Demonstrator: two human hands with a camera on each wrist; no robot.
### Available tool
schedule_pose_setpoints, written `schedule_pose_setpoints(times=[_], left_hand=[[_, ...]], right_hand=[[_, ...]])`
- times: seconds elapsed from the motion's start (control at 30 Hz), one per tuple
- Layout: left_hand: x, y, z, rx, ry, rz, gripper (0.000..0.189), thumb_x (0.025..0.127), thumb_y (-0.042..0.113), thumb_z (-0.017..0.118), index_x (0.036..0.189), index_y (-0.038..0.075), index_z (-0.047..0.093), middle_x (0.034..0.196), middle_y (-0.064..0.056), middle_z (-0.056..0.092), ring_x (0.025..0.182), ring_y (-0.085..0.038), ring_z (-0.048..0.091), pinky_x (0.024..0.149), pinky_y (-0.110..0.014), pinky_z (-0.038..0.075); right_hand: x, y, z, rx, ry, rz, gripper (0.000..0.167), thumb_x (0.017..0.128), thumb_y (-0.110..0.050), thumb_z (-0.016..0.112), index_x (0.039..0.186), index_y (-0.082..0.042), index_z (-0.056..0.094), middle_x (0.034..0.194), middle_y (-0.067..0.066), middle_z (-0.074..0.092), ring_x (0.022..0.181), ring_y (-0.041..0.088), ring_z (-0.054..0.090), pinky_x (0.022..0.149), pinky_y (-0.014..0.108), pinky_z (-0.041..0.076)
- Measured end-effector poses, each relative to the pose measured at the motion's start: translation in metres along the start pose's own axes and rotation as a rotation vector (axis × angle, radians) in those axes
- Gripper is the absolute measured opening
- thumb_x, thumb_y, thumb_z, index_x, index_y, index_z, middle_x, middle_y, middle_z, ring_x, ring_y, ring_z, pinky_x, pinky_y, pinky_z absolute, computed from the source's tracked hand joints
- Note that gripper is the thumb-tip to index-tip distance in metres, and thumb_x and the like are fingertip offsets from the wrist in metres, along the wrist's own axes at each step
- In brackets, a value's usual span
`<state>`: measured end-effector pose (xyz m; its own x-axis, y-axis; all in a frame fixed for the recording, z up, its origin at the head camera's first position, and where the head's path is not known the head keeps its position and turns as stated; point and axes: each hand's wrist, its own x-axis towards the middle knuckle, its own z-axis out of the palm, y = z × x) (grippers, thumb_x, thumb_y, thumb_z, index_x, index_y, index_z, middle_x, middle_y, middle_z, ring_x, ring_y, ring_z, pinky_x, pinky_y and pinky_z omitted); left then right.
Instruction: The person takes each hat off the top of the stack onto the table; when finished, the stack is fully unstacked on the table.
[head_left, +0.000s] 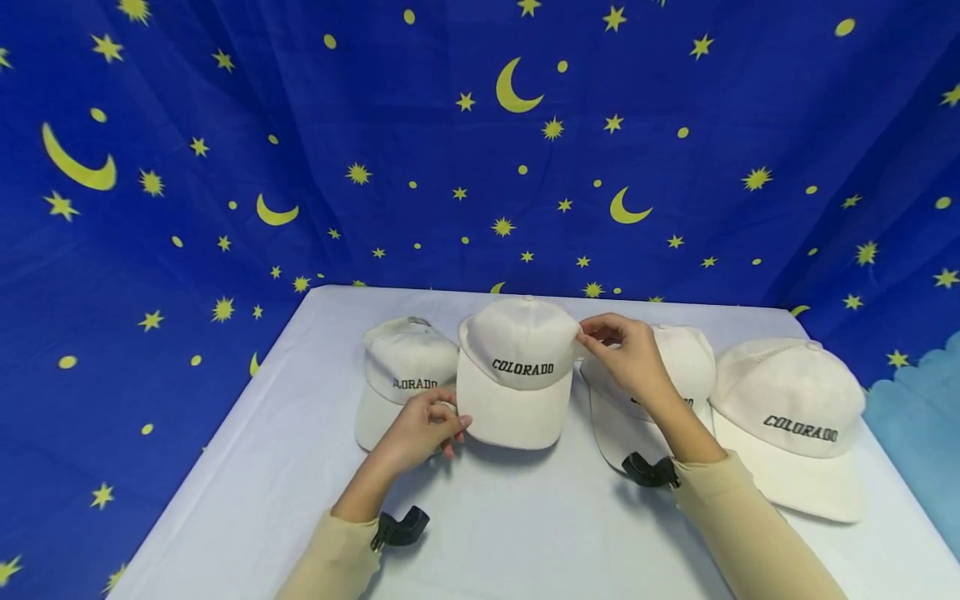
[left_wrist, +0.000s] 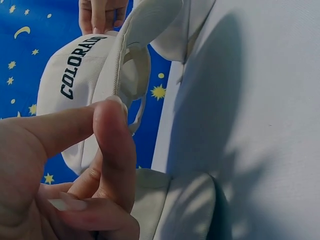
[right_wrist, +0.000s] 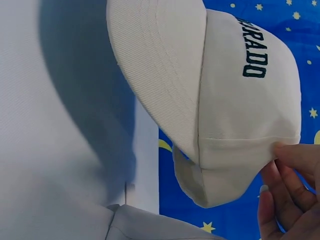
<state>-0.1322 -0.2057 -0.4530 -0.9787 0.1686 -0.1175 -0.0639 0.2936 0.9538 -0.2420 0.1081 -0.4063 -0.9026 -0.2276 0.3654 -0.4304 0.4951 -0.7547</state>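
A white baseball cap (head_left: 516, 412) with dark COLORADO lettering is held up over the table, its brim toward me. My left hand (head_left: 422, 429) pinches the brim's left edge between thumb and finger. On the other side, my right hand (head_left: 628, 354) pinches the fabric at the side of the crown. The left wrist view shows the cap (left_wrist: 75, 55) edge-on, its underside and back strap visible. Seen from the right wrist, the cap (right_wrist: 240, 105) stands away from the tabletop, and its shadow falls on the cloth.
One matching cap (head_left: 405, 358) sits behind my left hand. Two more, a partly hidden cap (head_left: 693, 358) and a fully visible cap (head_left: 795, 417), sit to the right. They stand on a white-covered table (head_left: 495, 533) before a blue star-patterned curtain (head_left: 420, 100).
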Motion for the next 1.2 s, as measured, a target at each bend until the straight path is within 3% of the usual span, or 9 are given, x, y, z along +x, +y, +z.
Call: schedule_pose_setpoints(times=[0.4,0.67,0.83,1.2], left_hand=[[0.002,-0.005,0.008,0.119,0.043,-0.025,0.034,0.097,0.02,0.073,0.117,0.001,0.054,0.067,-0.005,0.066,0.051,-0.019,0.061,0.052,-0.029,0.045],[0.003,-0.005,0.012,0.274,0.039,-0.031,0.038,0.097,0.03,0.072,0.12,0.004,0.056,0.064,0.001,0.066,0.052,-0.019,0.063,0.074,-0.035,0.048],[0.003,-0.003,0.015,0.387,0.046,-0.052,0.038,0.097,0.037,0.071,0.12,0.008,0.058,0.062,0.006,0.065,0.052,-0.017,0.063,0.086,-0.043,0.047],[0.003,-0.005,0.02,0.528,0.056,-0.087,0.039,0.096,0.044,0.07,0.118,0.012,0.061,0.061,0.008,0.063,0.054,-0.013,0.06,0.082,-0.044,0.049]], right_hand=[[-0.005,0.007,-0.003,-0.018,-0.055,0.041,0.012,0.094,-0.011,0.075,0.104,-0.004,0.076,0.098,0.012,0.075,0.085,0.025,0.073,0.071,0.024,0.056],[-0.007,0.01,-0.004,0.052,-0.099,0.069,0.012,0.095,-0.008,0.073,0.103,0.001,0.074,0.095,0.018,0.074,0.079,0.03,0.073,0.067,0.046,0.06],[-0.007,0.01,-0.004,0.049,-0.116,0.086,0.012,0.095,-0.005,0.072,0.104,0.002,0.073,0.095,0.019,0.073,0.079,0.032,0.073,0.069,0.046,0.06],[-0.008,0.014,-0.004,0.004,-0.151,0.1,0.011,0.094,-0.004,0.073,0.104,0.001,0.073,0.098,0.016,0.074,0.082,0.03,0.074,0.068,0.037,0.06]])
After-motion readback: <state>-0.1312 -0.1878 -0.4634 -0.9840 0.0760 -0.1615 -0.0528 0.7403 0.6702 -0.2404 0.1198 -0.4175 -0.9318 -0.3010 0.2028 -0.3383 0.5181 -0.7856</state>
